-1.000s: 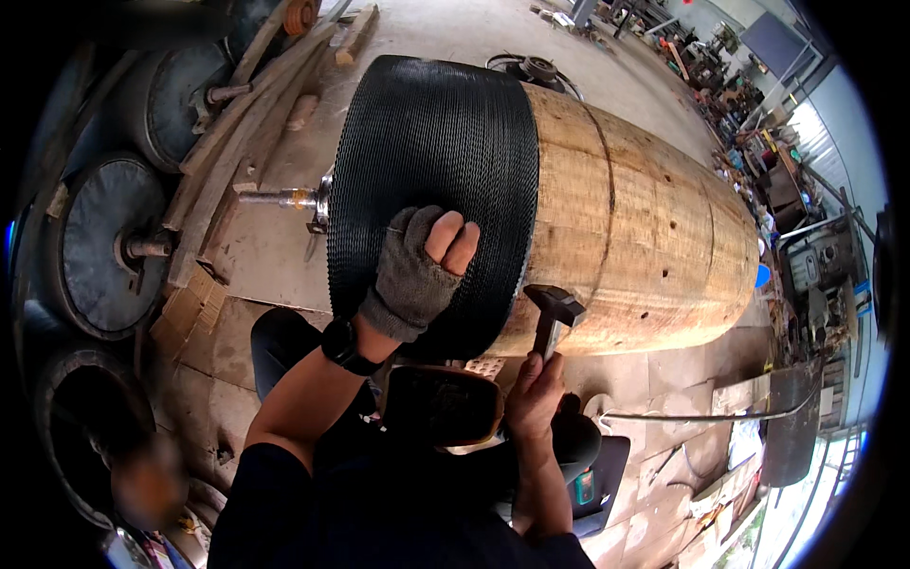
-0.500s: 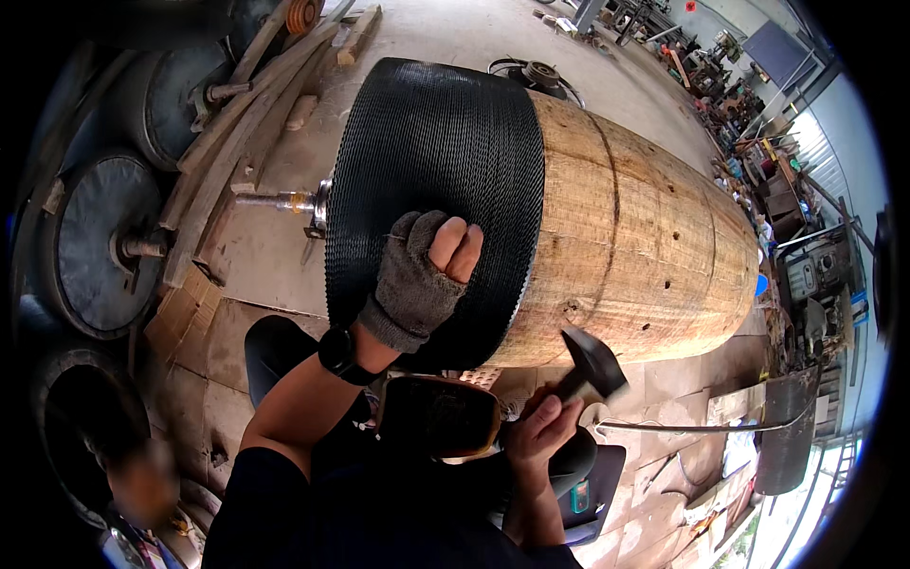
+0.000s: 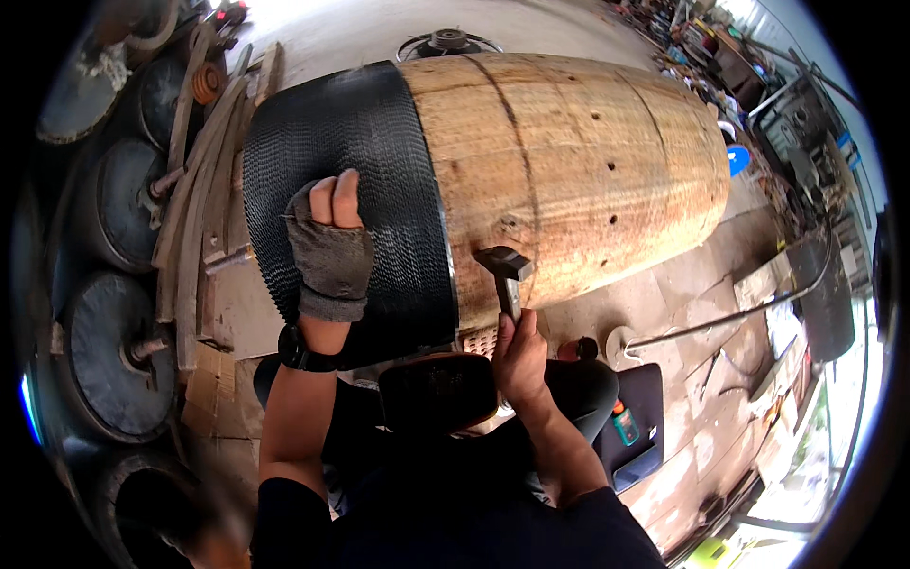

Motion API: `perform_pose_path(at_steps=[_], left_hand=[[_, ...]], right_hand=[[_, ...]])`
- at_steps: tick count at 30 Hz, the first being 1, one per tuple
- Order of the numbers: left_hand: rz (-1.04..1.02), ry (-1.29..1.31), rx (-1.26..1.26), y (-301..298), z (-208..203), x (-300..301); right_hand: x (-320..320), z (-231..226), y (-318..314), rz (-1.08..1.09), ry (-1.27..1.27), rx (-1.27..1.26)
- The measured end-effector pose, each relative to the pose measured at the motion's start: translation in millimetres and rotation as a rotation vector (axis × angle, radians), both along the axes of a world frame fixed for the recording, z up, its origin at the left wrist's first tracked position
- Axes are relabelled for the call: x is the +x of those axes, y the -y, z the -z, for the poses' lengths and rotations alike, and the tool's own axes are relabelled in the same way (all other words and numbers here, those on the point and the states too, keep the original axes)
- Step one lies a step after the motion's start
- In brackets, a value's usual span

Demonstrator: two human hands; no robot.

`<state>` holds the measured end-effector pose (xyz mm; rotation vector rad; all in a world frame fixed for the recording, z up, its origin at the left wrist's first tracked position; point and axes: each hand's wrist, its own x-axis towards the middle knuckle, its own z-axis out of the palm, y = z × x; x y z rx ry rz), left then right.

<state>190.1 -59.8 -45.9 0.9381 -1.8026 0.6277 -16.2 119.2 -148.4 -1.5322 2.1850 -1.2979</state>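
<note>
Left hand, gloved, resting on black toothed covering; two fingertips showing side by side, cannot tell whether pinching anything. Covering wrapping left end of wooden drum, drum lying sideways. Right hand gripping hammer, fingers closing round handle; head showing against drum, contact unclear.

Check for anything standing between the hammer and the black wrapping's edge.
Nothing visible does: only bare wood shows between the hammer, held in the right hand, and the black wrapping. The gloved left hand sits left of that gap.
</note>
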Motion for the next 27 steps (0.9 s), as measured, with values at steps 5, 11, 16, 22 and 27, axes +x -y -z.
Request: perform_pose_path(at_steps=[5, 11, 16, 22, 27], left_hand=[[0.383, -0.162, 0.234, -41, 25, -27], [0.488, -0.164, 0.294, -77, 68, -65], [0.507, -0.151, 0.362, -77, 65, -67], [0.543, -0.158, 0.444, -76, 56, -63], [0.407, -0.113, 0.453, -73, 51, -75]], right_hand=[[-11, 16, -26, -0.011, 0.09, -0.002], [-12, 18, -32, -0.087, 0.131, -0.023], [-15, 19, -33, -0.1, 0.142, -0.022], [-11, 14, -33, -0.129, 0.176, -0.014], [-10, 6, -28, -0.144, 0.16, -0.062]])
